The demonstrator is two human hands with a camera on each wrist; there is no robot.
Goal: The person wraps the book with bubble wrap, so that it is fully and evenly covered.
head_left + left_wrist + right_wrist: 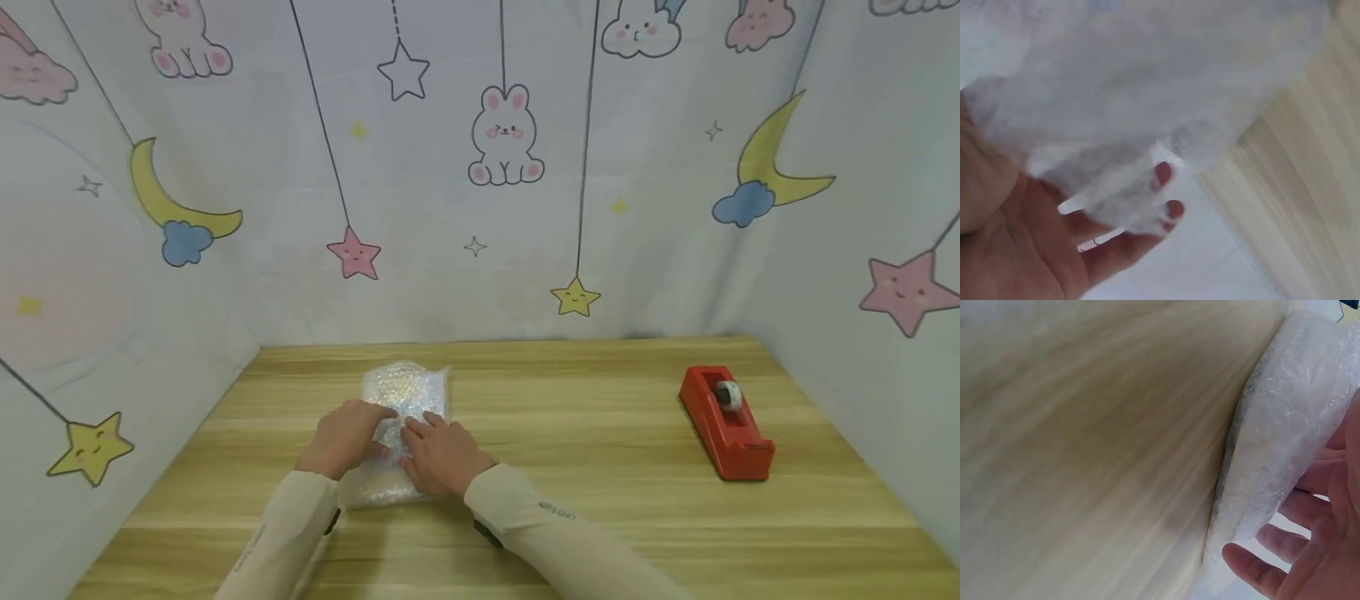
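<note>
A flat bundle in clear bubble wrap [405,387] lies on the wooden table, left of the middle. My left hand [347,437] holds a loose flap of the wrap at the bundle's left side. In the left wrist view, the sheet [1141,94] partly covers the fingers of my left hand [1035,244], and two fingertips show through it. My right hand [444,457] rests on top of the bundle with its fingers spread. The right wrist view shows that hand [1316,544] alongside the puffy wrapped edge [1285,425]. What the wrap encloses is hard to make out.
A red tape dispenser [726,425] with a roll of tape [727,395] stands on the right of the wooden table [585,433]. White cloth [450,292] printed with stars, moons and rabbits hangs behind the table and at both sides.
</note>
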